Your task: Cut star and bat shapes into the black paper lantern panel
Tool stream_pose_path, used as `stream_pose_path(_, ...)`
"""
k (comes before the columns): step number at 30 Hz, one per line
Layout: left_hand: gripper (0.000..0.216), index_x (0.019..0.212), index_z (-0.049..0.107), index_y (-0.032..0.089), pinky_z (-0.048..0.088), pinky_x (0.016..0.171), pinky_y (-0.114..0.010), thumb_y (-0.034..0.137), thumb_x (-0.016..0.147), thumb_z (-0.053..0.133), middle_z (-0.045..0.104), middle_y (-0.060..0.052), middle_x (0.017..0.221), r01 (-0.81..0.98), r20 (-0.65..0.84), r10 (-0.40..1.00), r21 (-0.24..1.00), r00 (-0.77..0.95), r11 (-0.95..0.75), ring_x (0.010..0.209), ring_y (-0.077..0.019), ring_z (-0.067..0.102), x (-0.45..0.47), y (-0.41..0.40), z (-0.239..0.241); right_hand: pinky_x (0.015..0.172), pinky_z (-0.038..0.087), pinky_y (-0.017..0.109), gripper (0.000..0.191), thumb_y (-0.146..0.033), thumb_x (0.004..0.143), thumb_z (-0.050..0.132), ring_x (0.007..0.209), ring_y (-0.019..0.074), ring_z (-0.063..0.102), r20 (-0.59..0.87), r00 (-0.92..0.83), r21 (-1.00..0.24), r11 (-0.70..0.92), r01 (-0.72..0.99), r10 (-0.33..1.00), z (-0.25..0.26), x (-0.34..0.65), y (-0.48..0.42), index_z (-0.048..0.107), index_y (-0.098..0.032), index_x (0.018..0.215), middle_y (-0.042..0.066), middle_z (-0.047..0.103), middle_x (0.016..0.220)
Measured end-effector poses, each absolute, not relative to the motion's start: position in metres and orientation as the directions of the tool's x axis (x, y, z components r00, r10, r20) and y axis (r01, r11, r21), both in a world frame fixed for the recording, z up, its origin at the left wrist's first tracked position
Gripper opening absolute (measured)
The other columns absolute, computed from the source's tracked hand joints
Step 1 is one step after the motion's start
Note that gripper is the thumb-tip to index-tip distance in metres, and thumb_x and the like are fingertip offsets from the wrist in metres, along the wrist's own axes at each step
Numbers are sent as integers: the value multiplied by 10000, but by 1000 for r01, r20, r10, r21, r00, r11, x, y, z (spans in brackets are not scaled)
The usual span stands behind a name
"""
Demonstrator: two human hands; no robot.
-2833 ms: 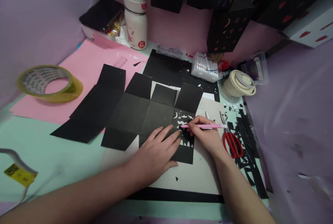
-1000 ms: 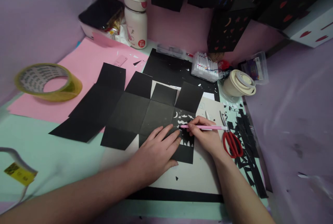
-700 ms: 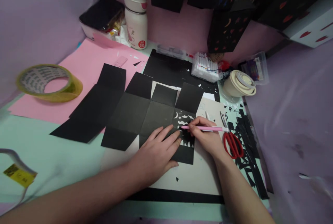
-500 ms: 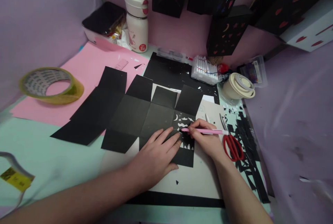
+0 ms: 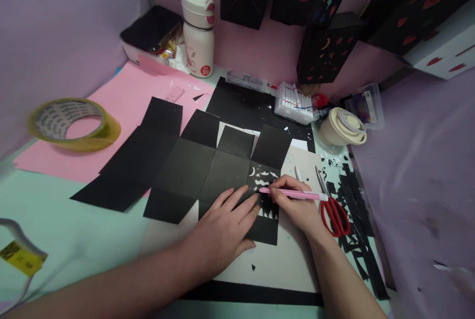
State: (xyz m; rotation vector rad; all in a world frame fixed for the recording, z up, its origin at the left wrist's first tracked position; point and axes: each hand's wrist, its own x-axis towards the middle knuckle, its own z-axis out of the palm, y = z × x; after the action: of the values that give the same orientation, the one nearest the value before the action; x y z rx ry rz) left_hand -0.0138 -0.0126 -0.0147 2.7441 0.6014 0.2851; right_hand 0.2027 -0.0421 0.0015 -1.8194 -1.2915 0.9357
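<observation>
While the left hand [image 5: 226, 224], spread wide, steadies the black paper [image 5: 185, 166] over the pale sheet [image 5: 276, 277] on the bench [image 5: 100, 232], guide the pink pen-like tool [image 5: 300, 194], pinched in the right hand [image 5: 297, 212], lightly across the patterned panel [image 5: 265, 200], clear of the left hand.

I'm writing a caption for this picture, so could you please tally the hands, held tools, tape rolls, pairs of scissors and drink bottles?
Left hand and right hand: 2
Pink pen-like tool, held: 1
Tape roll: 1
Scissors: 1
Drink bottle: 1
Total: 6
</observation>
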Motion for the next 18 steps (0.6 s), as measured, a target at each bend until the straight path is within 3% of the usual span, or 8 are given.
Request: stream_pose_path(18,553,1315,535,176,298,1122,-454,508,881,617,500,-52,1453,369,130,438,360,890,-857,1380,-304,367,-13,-12,-14,562,426,235,94,-275,788,637,625,134,550,-142,247,-863,-242,443,958,1,207,-44,638,-194,740,-3,640,681)
